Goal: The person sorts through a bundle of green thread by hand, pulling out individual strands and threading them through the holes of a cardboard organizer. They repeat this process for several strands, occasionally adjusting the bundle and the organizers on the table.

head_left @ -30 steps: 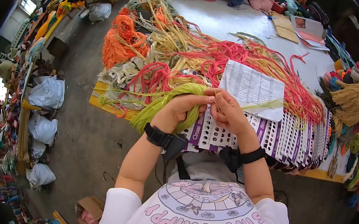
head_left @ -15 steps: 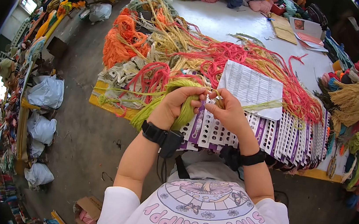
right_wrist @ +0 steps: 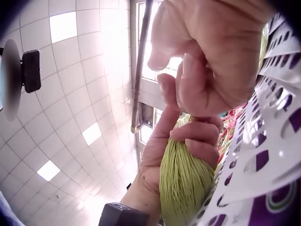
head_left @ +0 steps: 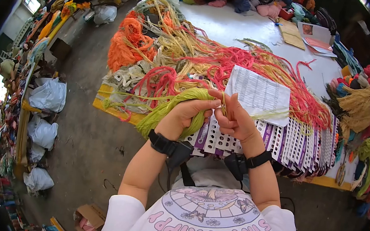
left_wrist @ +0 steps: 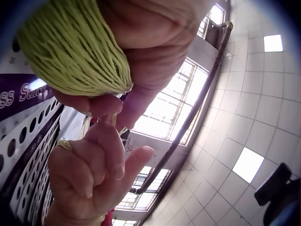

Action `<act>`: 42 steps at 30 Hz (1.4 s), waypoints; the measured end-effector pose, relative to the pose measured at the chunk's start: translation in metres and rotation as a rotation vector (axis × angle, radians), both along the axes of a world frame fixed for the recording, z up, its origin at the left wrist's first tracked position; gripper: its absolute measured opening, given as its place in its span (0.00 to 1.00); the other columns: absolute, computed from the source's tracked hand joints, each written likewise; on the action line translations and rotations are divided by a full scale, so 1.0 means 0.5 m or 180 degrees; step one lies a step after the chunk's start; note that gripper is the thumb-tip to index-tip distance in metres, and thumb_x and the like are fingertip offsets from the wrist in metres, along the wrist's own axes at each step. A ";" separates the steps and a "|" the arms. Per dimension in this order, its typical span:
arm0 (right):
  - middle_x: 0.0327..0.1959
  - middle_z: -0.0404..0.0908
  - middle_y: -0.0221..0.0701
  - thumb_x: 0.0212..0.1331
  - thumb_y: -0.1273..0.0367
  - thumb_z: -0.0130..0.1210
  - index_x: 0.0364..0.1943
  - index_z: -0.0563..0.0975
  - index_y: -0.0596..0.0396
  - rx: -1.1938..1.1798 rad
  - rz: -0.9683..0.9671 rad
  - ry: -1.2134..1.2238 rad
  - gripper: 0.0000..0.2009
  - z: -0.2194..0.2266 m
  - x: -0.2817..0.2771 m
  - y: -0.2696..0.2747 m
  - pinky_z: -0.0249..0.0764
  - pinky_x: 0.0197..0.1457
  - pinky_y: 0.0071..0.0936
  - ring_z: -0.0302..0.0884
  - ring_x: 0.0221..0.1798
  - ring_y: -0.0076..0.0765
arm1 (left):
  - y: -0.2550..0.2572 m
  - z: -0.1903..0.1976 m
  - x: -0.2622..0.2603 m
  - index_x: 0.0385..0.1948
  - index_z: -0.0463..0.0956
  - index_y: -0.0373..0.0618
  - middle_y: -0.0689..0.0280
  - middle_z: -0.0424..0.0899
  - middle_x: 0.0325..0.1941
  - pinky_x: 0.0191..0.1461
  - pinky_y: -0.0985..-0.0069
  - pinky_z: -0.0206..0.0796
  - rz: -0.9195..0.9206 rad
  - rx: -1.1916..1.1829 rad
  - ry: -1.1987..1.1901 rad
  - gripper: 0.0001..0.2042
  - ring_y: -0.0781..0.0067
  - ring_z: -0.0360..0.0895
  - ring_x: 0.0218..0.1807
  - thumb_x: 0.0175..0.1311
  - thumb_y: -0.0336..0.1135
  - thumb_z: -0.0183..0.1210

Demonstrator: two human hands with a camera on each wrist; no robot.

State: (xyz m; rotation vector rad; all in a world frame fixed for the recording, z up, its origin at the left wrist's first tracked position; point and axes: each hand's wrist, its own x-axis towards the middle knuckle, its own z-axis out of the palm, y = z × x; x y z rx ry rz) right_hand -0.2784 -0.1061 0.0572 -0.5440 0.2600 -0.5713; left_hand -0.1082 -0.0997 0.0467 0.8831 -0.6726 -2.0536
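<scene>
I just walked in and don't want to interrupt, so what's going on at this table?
A person's left hand grips a bundle of green yarn, while the right hand holds a thin strand near the bundle's end. Green strands cross a paper sheet beside them. Punched cards, pink yarn and orange yarn lie on the table.

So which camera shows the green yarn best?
The head view: it shows most of the green yarn in the left hand, plus loose strands. The left wrist view shows strands close up, cropped at the top; the right wrist view shows fingers around it, its lower end cropped.
</scene>
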 end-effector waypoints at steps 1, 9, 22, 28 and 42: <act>0.12 0.57 0.19 0.61 0.53 0.36 0.56 0.60 0.45 0.0077 0.0060 -0.0058 0.22 0.002 0.003 0.002 0.43 0.09 0.08 0.41 0.09 0.09 | 0.002 0.005 -0.005 0.30 0.73 0.43 0.72 0.73 0.22 0.25 0.88 0.58 -0.0040 -0.0059 -0.0095 0.05 0.86 0.67 0.23 0.54 0.32 0.56; 0.18 0.75 0.29 0.56 0.69 0.47 0.40 0.70 0.53 -0.1216 -0.1215 0.1829 0.09 0.002 0.002 0.005 0.56 0.13 0.15 0.59 0.10 0.15 | 0.003 -0.007 -0.012 0.28 0.74 0.45 0.75 0.71 0.21 0.23 0.88 0.56 0.0335 0.0246 -0.0250 0.05 0.87 0.65 0.21 0.52 0.33 0.56; 0.16 0.74 0.39 0.47 0.69 0.51 0.24 0.75 0.60 -0.2882 -0.2311 0.3973 0.07 -0.038 0.006 -0.005 0.67 0.25 0.28 0.73 0.19 0.38 | -0.020 -0.032 -0.022 0.25 0.73 0.42 0.72 0.71 0.18 0.19 0.85 0.56 -0.0023 -0.0013 -0.1976 0.09 0.84 0.62 0.16 0.55 0.37 0.50; 0.18 0.74 0.39 0.44 0.71 0.53 0.23 0.76 0.59 -0.3165 -0.2617 0.4013 0.05 -0.046 0.010 -0.007 0.68 0.27 0.30 0.73 0.22 0.40 | -0.038 -0.041 -0.002 0.28 0.72 0.43 0.73 0.71 0.20 0.19 0.89 0.56 -0.0374 0.0597 -0.0695 0.06 0.86 0.63 0.18 0.56 0.34 0.51; 0.23 0.74 0.38 0.42 0.72 0.56 0.24 0.77 0.58 -0.3350 -0.2544 0.3905 0.05 -0.053 0.003 0.001 0.68 0.33 0.32 0.72 0.28 0.43 | -0.036 -0.037 0.014 0.24 0.70 0.48 0.74 0.65 0.13 0.19 0.86 0.55 0.0256 0.0644 -0.0485 0.05 0.84 0.61 0.15 0.54 0.36 0.53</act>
